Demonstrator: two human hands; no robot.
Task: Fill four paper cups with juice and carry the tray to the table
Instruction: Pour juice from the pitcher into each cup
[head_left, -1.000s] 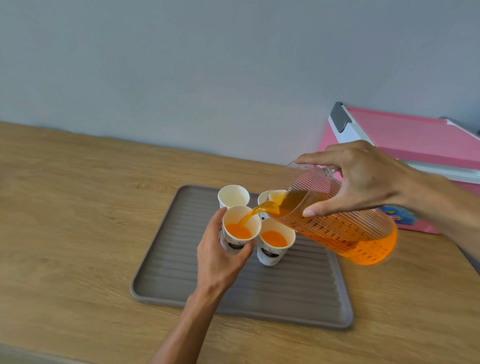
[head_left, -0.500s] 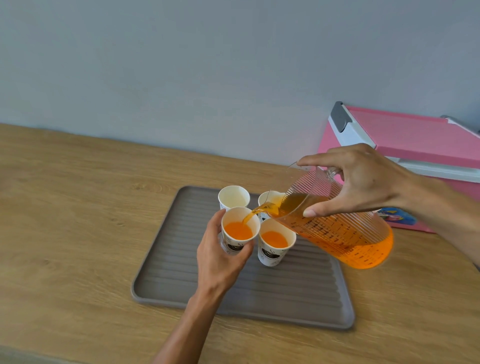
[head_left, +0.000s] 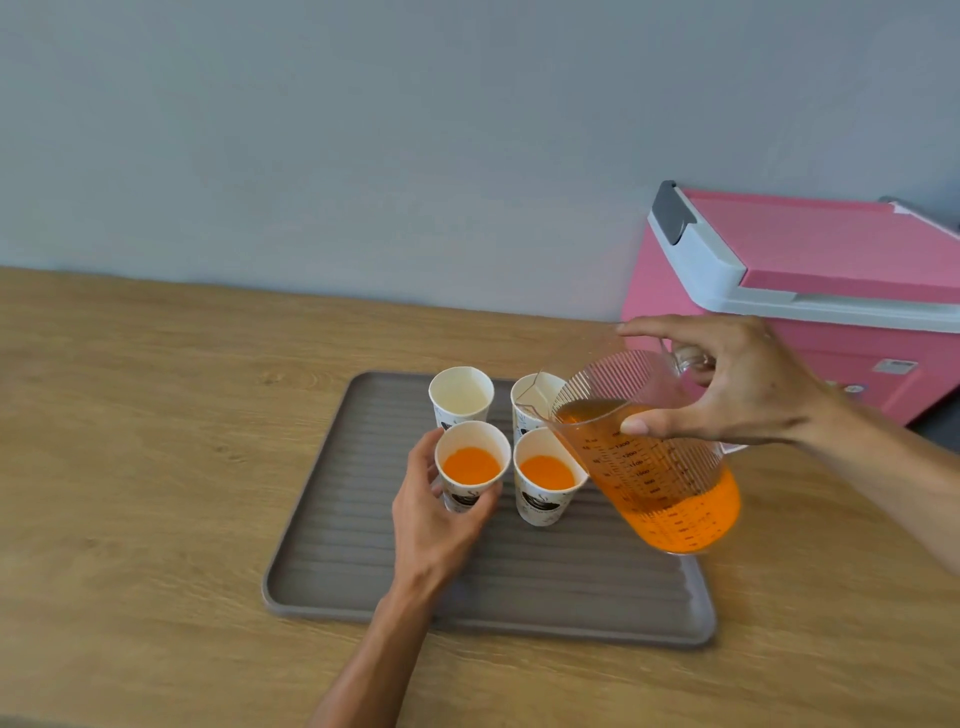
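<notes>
Four white paper cups stand together on a grey ribbed tray (head_left: 332, 525). My left hand (head_left: 431, 519) is wrapped around the front left cup (head_left: 471, 467), which holds orange juice. The front right cup (head_left: 545, 475) has juice in it too. The back left cup (head_left: 461, 397) looks empty. The back right cup (head_left: 532, 402) is partly hidden behind the jug's spout. My right hand (head_left: 727, 387) grips a clear ribbed measuring jug (head_left: 654, 467) of orange juice, held above the tray's right side, tilted only a little, with no stream running from it.
The tray lies on a wooden counter (head_left: 130, 441) against a grey wall. A pink cooler box (head_left: 810, 291) with a white-edged lid stands at the back right, close behind my right hand.
The juice stream into the front left cup has stopped. The jug has tipped back toward upright and moved right. The front left cup now holds more juice.
</notes>
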